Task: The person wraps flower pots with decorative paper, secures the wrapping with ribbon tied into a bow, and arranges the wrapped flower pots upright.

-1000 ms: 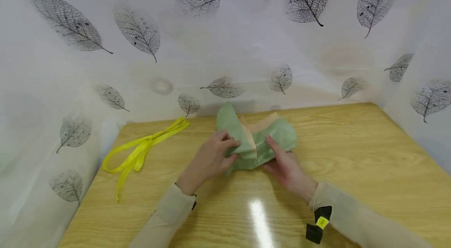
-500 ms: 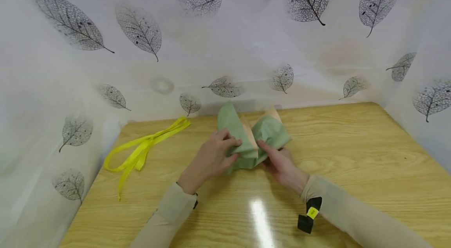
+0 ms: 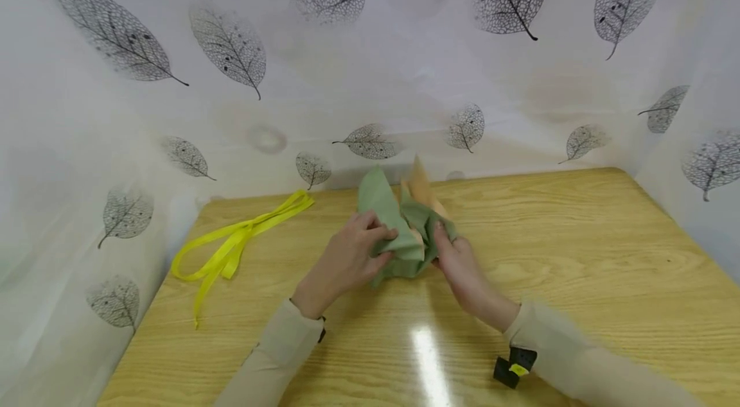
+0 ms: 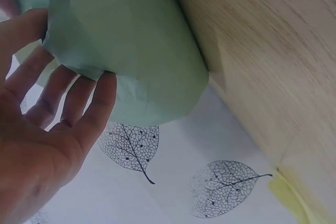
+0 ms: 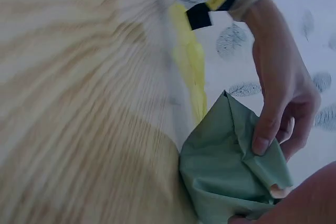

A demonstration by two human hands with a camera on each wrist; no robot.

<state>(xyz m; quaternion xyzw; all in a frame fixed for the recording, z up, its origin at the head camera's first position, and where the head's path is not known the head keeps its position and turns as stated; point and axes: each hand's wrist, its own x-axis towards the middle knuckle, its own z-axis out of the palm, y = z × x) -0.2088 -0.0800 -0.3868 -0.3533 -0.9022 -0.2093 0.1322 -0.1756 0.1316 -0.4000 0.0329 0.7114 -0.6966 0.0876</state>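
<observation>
Because the green sheet (image 3: 378, 196) looked thin and springy enough to fall open if let go, you seemed to need both hands on it at once. Your left hand (image 3: 347, 251) pinched the left flap, thumb nearer you and the fingers bent against the flap's edge, probably to keep that side upright and steady. Your right hand (image 3: 469, 278) gripped the opposite side, its thumb pressed over bunched folds, which likely kept the creases gathered towards the middle. Between the two flaps, the sheet's peach lining (image 3: 426, 187) poked up in points, so the green face was turned outward. Whether anything lay inside, you could not have told from these views.

The sheet was near the back edge of the wooden table (image 3: 578, 253), just in front of the leaf-printed backdrop (image 3: 405, 79); whether its lower edge rested on the wood was unclear. The yellow ribbon (image 3: 228, 245) lay in loose loops to your left, apart from both hands, where it presumably stayed out of your way yet within reach.
</observation>
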